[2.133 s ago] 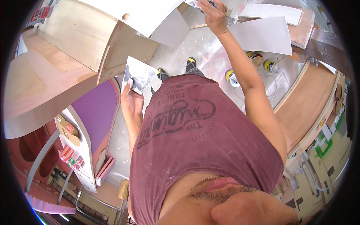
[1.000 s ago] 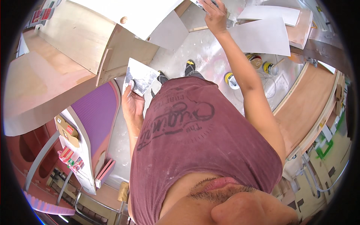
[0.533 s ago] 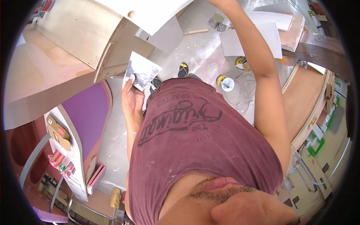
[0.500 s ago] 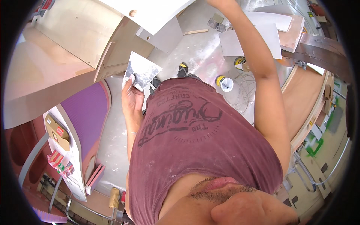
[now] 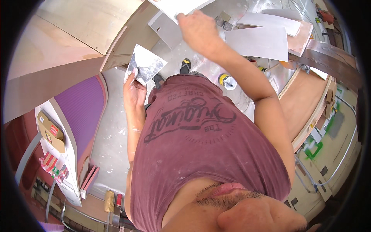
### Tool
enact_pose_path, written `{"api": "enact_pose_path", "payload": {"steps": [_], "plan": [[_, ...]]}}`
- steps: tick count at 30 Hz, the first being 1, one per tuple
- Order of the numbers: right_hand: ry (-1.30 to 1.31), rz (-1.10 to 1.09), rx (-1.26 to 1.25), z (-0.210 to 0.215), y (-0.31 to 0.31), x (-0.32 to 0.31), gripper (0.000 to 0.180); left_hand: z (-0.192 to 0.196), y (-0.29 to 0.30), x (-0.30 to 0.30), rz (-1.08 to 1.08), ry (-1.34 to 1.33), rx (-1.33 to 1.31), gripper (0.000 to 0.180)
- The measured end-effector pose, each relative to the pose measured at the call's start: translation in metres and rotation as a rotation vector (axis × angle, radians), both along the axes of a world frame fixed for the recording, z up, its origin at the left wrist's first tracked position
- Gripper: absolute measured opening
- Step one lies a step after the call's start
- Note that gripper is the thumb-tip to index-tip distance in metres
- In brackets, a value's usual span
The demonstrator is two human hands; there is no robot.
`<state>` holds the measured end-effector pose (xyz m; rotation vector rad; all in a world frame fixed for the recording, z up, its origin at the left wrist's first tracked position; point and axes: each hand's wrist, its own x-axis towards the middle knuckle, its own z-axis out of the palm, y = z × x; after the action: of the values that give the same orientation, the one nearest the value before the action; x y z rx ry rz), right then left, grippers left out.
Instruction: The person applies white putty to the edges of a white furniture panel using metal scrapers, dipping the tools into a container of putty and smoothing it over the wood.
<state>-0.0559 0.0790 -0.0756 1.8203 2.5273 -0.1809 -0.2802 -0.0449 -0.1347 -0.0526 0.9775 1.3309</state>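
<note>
My left hand (image 5: 135, 91) grips a thin square palette plate (image 5: 148, 65) by its near edge, thumb on top. White and grey paste is smeared over that plate. Up ahead, my right hand (image 5: 199, 33) is closed, its fingers curled at the lower edge of a white panel (image 5: 172, 7). Whatever it pinches, if anything, is hidden by the fingers. The panel runs out of view at the top, where a pale wooden structure (image 5: 83, 23) stands to its left.
An open yellow-and-black can (image 5: 227, 82) stands on the floor right of my feet. Flat white sheets (image 5: 257, 42) lie beyond my right forearm. On the left are a purple ribbed panel (image 5: 83, 110) and a cardboard box (image 5: 51, 131). A curved wooden frame (image 5: 305, 102) stands right.
My right hand has come left and down from the top edge to the white panel's lower edge. Less of that panel shows now. My left hand still holds the palette plate.
</note>
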Motion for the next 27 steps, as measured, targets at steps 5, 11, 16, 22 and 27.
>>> {"api": "enact_pose_path", "payload": {"steps": [5,11,16,22,27], "plan": [[0.165,0.109,-0.058,0.002,-0.041,-0.007,0.027,-0.006,0.000,-0.011,0.032,0.000,-0.016,0.022],[0.325,-0.227,0.011,-0.010,-0.054,0.050,0.033,-0.015,-0.005,-0.030,0.081,-0.013,-0.016,0.023],[1.043,-0.520,0.246,-0.051,-0.044,0.090,0.027,-0.004,-0.001,-0.024,0.022,-0.015,-0.016,0.022],[1.108,-0.596,0.406,-0.075,-0.021,0.105,0.028,0.001,0.006,-0.015,-0.059,0.013,0.002,0.021],[0.863,-0.638,0.659,-0.082,0.033,0.140,0.027,0.009,0.012,-0.007,-0.119,0.042,-0.005,0.020]]}}
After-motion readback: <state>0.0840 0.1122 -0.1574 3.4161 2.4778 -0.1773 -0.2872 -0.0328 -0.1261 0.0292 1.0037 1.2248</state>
